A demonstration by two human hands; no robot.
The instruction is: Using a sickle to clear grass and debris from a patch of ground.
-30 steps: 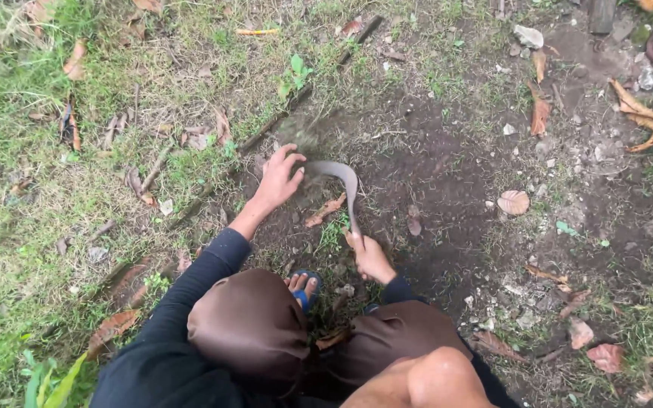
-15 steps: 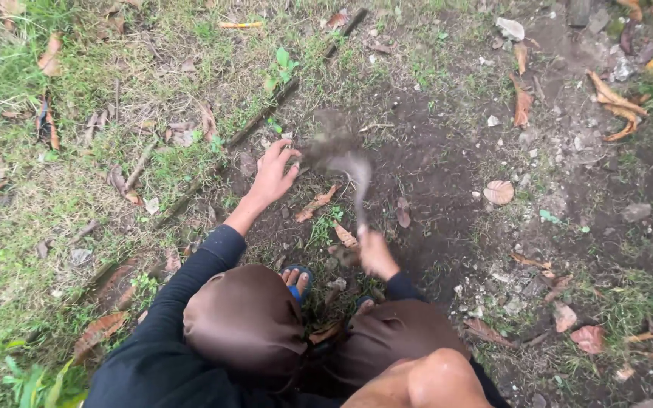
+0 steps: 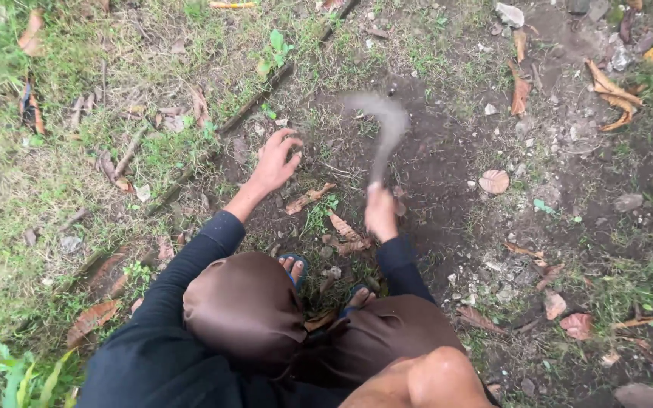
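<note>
I see my right hand [image 3: 381,213] clenched on the handle of a curved sickle [image 3: 384,125], its blurred blade raised over the dark bare soil [image 3: 447,166], while my left hand [image 3: 275,162] hovers beside it, fingers spread and released, near a dry leaf [image 3: 309,198].

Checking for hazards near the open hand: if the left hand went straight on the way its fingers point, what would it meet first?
Probably bare dark soil; the blurred sickle blade swings just right of the left hand, depth unclear.
</note>
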